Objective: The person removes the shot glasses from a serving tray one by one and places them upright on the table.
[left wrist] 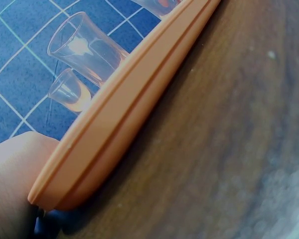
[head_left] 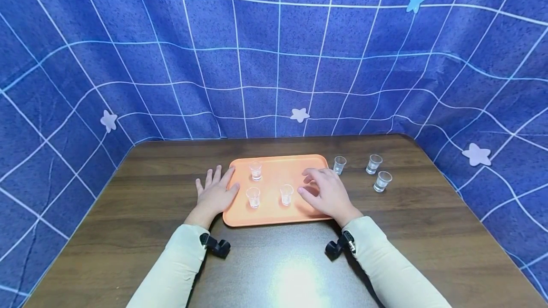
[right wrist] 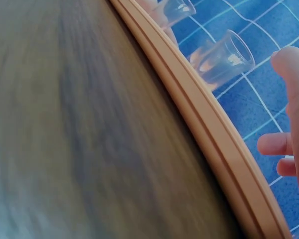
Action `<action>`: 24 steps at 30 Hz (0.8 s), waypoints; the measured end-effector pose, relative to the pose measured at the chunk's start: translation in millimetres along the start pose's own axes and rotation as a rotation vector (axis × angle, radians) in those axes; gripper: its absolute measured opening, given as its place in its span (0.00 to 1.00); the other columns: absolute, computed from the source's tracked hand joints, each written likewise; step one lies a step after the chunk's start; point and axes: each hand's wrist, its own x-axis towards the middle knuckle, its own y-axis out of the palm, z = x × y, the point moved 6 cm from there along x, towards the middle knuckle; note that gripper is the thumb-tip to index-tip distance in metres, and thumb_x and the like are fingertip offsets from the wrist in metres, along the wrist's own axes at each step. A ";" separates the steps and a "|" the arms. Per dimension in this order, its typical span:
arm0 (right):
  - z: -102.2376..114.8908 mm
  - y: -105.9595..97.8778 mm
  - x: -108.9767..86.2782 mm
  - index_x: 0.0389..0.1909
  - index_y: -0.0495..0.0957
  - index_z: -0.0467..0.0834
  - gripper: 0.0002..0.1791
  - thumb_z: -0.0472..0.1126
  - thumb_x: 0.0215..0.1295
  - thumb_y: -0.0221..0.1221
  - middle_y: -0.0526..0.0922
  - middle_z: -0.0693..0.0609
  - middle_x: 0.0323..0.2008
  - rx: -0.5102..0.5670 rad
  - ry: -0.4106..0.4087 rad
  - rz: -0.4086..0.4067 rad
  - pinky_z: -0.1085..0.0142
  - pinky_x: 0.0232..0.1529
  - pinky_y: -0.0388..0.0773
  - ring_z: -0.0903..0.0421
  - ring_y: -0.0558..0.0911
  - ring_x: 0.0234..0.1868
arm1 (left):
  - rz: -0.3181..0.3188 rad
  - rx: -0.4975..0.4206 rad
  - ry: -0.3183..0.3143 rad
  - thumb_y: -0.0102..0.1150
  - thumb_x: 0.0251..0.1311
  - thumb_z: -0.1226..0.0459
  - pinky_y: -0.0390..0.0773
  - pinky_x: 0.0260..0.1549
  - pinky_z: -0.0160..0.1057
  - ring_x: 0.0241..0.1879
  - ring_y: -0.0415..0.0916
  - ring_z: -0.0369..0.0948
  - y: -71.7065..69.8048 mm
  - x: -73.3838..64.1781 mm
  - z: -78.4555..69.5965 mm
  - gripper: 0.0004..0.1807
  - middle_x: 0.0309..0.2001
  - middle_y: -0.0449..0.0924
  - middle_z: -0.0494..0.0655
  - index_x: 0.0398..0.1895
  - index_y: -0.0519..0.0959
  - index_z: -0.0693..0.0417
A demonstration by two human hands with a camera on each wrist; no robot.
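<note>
An orange tray lies on the table with three small clear shot glasses on it: one at the back left, one at the front left and one near the front middle. My left hand rests at the tray's left edge, fingers spread. Over the tray's right part is my right hand, thumb and fingers apart and loosely bent, with nothing held between them. In the right wrist view a shot glass stands beyond the tray rim, apart from the thumb.
Three more clear glasses stand on the wooden table to the right: one close by the tray's back right corner, one farther right and one in front of that. A blue curtain surrounds the table.
</note>
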 end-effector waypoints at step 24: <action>25.3 20.1 7.6 0.56 0.78 0.52 0.28 0.63 0.60 0.64 0.86 0.61 0.37 0.007 -0.047 0.106 0.54 0.58 0.71 0.50 0.80 0.52 | -0.007 0.004 0.011 0.37 0.74 0.42 0.22 0.67 0.72 0.79 0.26 0.63 0.2 2.6 3.0 0.36 0.81 0.36 0.61 0.82 0.49 0.39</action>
